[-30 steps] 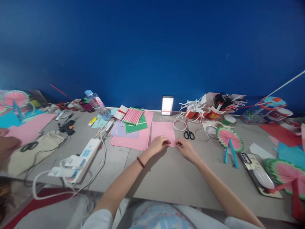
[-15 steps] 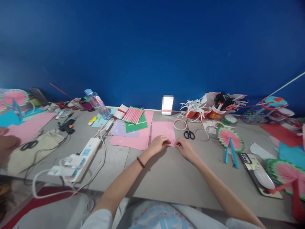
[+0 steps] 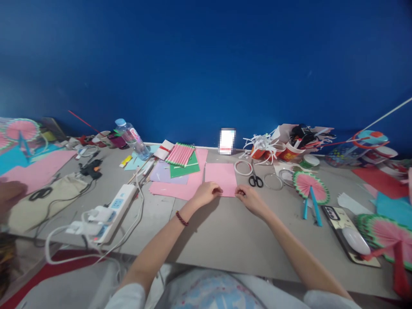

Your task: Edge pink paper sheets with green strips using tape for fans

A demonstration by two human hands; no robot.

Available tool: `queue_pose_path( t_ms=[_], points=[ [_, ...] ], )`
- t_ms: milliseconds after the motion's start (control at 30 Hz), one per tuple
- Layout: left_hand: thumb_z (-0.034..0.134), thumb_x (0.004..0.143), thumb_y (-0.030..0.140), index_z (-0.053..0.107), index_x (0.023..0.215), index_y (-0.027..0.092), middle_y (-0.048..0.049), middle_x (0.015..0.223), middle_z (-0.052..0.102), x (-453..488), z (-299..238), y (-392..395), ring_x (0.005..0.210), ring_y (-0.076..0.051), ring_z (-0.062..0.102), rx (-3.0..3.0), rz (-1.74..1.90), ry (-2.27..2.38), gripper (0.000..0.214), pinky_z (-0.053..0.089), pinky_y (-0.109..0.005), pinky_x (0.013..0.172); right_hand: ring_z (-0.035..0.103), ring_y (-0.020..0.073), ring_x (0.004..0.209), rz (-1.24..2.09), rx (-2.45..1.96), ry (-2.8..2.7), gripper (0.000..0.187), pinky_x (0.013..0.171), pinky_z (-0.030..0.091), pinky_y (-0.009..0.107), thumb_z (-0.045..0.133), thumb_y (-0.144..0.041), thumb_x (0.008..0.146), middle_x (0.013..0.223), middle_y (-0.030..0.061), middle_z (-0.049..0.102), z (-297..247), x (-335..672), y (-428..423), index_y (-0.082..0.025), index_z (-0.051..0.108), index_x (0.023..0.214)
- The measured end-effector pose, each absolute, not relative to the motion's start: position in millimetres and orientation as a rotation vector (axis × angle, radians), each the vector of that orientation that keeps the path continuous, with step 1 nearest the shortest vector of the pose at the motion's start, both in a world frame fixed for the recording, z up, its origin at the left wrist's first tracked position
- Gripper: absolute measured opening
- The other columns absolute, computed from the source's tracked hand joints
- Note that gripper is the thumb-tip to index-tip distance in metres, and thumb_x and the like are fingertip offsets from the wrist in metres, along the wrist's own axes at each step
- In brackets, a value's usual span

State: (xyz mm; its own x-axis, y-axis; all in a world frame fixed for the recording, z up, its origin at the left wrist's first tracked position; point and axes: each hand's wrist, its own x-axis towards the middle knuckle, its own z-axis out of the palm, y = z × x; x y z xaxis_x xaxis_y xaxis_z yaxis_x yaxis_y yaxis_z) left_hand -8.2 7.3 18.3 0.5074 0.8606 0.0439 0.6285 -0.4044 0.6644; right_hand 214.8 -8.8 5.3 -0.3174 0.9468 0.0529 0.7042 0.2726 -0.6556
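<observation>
A pink paper sheet [image 3: 221,175] lies flat on the table in front of me. My left hand [image 3: 208,193] has its fingers curled together at the sheet's lower left edge. At the lower right corner, my right hand [image 3: 250,199] pinches the paper between thumb and fingers. The exact grip of the left fingertips is partly hidden. Black-handled scissors [image 3: 255,181] and a roll of white tape [image 3: 243,168] lie just right of the sheet.
Left stand pleated pink-and-green paper [image 3: 180,155], a bottle [image 3: 137,141] and a power strip [image 3: 116,210] with cables. On the right are a paper fan [image 3: 311,189], a phone [image 3: 334,219] under a white mouse [image 3: 355,241], and cups of paper strips [image 3: 264,148]. Another person's hand [image 3: 13,195] is far left.
My left hand has slid left along the sheet's lower edge, away from the right hand. My right hand stays at the lower right corner.
</observation>
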Motion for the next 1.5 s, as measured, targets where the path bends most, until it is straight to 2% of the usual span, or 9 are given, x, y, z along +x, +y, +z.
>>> queue_pose_path(
  t_ms=[300,500,767,1500],
  points=[
    [0.062,0.080,0.021,0.070,0.082,0.019,-0.0015,0.087,0.070,-10.5,9.6,10.2,0.077,-0.014,0.061,2.190,0.536,1.243,0.008,0.044,-0.023,0.070,0.056,0.0151,0.066,0.885,-1.526,-2.155,0.015,0.062,0.038,0.024,0.058,-0.030,0.075,0.071,0.0024,0.065,17.7,214.3,2.0,-0.018,0.067,0.073],
    [0.062,0.080,0.019,0.069,0.080,0.019,-0.0017,0.087,0.071,-9.1,9.3,9.9,0.079,-0.015,0.062,2.166,0.548,1.267,0.008,0.044,-0.023,0.071,0.057,0.0152,0.068,0.811,-1.558,-2.152,0.012,0.062,0.037,0.024,0.060,-0.026,0.074,0.072,0.0026,0.066,9.2,212.8,6.2,-0.018,0.068,0.071],
    [0.058,0.079,0.016,0.068,0.086,0.019,-0.0015,0.087,0.071,-6.9,12.3,9.5,0.076,-0.014,0.062,2.128,0.491,1.309,0.013,0.044,-0.022,0.069,0.056,0.0143,0.065,0.803,-1.599,-2.155,0.017,0.060,0.035,0.023,0.058,-0.029,0.075,0.069,0.0024,0.065,10.6,211.7,7.3,-0.016,0.068,0.070],
    [0.059,0.078,0.013,0.064,0.077,0.018,-0.0027,0.084,0.069,-10.6,12.4,9.2,0.078,-0.015,0.060,2.186,0.547,1.210,0.007,0.042,-0.023,0.070,0.054,0.0144,0.071,0.725,-1.583,-2.190,0.011,0.065,0.037,0.024,0.058,-0.024,0.079,0.074,0.0015,0.060,10.6,208.0,-1.2,-0.017,0.063,0.073]
  ],
)
